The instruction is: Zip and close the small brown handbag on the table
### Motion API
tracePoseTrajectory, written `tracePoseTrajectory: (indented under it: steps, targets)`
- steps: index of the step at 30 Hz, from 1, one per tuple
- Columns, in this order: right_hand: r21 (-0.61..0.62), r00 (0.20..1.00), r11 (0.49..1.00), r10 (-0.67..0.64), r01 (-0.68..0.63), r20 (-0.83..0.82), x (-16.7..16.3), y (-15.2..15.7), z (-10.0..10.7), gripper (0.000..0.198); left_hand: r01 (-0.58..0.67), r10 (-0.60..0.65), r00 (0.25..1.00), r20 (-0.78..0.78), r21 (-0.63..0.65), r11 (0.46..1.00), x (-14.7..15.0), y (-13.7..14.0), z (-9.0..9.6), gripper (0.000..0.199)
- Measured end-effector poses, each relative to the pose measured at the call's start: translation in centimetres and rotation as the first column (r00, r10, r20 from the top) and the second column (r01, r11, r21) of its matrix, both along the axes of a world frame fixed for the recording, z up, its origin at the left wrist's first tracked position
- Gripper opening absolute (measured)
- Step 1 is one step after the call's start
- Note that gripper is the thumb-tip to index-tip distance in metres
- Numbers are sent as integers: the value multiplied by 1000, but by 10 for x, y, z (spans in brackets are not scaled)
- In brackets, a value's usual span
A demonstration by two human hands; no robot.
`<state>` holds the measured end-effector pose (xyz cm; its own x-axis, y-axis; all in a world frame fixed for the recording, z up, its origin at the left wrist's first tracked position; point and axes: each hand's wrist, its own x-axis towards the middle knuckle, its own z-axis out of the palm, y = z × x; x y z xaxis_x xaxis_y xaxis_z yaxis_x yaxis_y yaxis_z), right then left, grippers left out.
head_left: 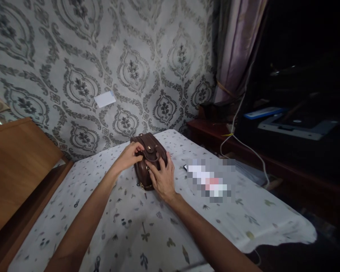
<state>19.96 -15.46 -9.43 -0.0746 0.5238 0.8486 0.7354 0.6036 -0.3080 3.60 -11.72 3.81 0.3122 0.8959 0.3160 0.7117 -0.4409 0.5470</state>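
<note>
Up on the bed-like surface, roughly mid-view and short of the wall, your brown bag (150, 153) is sitting on a white printed sheet (116, 211), and both your hands are touching it. Your left hand (129, 155) is reaching in from the left, fingers curling, thumb and fingertips pinching something at the upper left edge of the bag; honestly can't tell if they're getting a zip or just the leather. Your right hand (164, 179) is resting over the near right side, palm down, fingers spreading apart across the top and not really squeezing together, from what's showing. A gold stud (150, 148) is shining on the flap between your hands, and some gold metal trim (143, 186) is showing low on the near end. Just right of the bag a pixelated item (206, 180) is lying on the sheet, too blocky to make out. Behind all that, the patterned wallpaper (155, 45) is filling the back, with a white card (105, 99) showing against it. Over on your left a wooden panel (22, 162) is leaning in, and on your right a pinkish purple curtain (235, 45) is hanging while a white cable (265, 170) is trailing down past the sheet's edge.
</note>
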Motion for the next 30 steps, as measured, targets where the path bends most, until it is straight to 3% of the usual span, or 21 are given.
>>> tracePoseTrajectory:
  steps: [13,19,24,30]
  targets:
    - [-8,1000,1000,8,-9,-10,1,-1,0,40,-2,7,954,-300,15,1000,8,-13,16,25]
    - [11,1000,1000,0,0,-9,1,-1,-1,37,-75,142,923,-356,196,978,20,-21,10,14]
    - [24,999,999,21,-21,-33,0,0,-1,37,-101,276,829,-486,355,929,25,-22,6,14]
    - [39,999,999,6,-4,-46,-2,-2,1,38,-143,250,912,-324,319,937,12,-5,7,12]
